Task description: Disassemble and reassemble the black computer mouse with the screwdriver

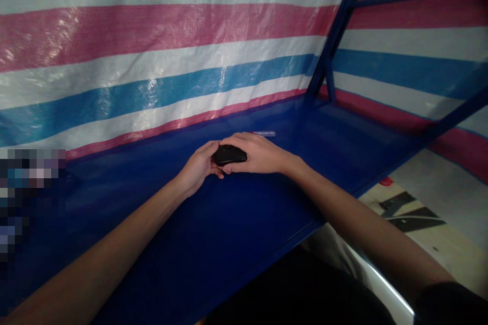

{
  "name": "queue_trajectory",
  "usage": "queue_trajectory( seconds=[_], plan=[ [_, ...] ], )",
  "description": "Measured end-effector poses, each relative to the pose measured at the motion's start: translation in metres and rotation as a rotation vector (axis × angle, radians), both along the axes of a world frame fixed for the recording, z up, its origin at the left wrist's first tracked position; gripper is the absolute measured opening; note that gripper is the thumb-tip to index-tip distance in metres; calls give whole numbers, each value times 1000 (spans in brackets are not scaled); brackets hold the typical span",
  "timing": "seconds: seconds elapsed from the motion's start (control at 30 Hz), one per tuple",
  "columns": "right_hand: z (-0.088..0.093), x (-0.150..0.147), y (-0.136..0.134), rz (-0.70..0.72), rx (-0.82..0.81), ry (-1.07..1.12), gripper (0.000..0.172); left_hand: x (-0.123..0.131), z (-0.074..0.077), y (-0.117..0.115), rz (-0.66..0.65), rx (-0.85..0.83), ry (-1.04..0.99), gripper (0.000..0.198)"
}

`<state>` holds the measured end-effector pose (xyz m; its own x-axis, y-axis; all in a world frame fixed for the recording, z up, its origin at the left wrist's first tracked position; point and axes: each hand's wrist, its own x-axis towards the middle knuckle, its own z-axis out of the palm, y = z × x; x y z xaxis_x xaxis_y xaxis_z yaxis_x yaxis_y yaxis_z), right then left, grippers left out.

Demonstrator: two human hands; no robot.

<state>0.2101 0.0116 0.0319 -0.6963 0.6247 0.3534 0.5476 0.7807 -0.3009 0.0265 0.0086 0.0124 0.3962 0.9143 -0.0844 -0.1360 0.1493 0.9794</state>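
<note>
Between my two hands is a black computer mouse (230, 155), held above the blue table top (236, 244). My left hand (200, 164) grips its left end, with the thumb on top and the fingers partly curled beneath. Around the right end and far side wraps my right hand (263, 153), its thumb along the near edge. The underside of the mouse is hidden. Just behind my right hand lies a slim clear pen-like item (265, 133) on the table; its left part is covered by the hand.
Striped plastic sheeting (160, 30) hangs along the back and right sides. A dark blue metal frame post (335, 30) rises at the back right corner. Pixelated blur covers something at the left edge. Black strips (414, 213) lie on the floor at right.
</note>
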Motion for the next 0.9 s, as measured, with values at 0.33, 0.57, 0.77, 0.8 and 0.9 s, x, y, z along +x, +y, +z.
queue_trajectory(
  seconds=[0.33, 0.57, 0.77, 0.8, 0.9],
  plan=[
    [0, 5, 4, -46, -26, 138, 46, -3, 0, 5, 47, -89, -99, 27],
    [-2, 1, 1, -64, -22, 85, 49, 3, 2, -1, 41, -204, -97, 38],
    [-2, 2, 1, 22, -16, 130, 46, 6, 3, -4, 120, -202, -106, 33],
    [-1, 2, 1, 29, -18, 138, 46, 7, 3, -4, 126, -190, -106, 33],
    [-1, 1, 1, 16, -21, 140, 47, 8, 5, -6, 148, -165, -95, 31]
  ],
)
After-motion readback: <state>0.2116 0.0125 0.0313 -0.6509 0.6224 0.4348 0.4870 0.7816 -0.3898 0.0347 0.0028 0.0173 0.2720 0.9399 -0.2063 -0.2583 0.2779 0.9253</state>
